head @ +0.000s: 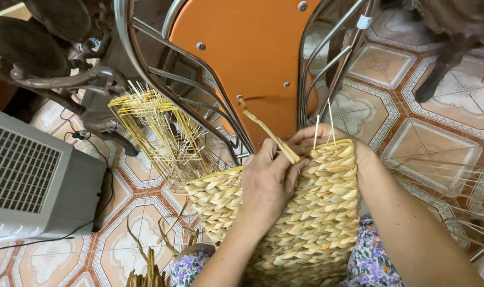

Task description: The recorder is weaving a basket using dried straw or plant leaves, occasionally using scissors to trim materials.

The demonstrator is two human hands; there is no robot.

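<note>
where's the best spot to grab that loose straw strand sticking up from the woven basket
Probably low on the strand, just above the woven basket rim, where the left hand pinches it now. It is a flat strip leaning up and left toward the orange chair, so come from the near side and pinch its flat faces; the free end looks floppy. The right hand steadies the rim behind.

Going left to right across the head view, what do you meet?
Grey fan box → yellow wire frame → left hand on the woven basket → right hand → bare floor tiles.
</note>
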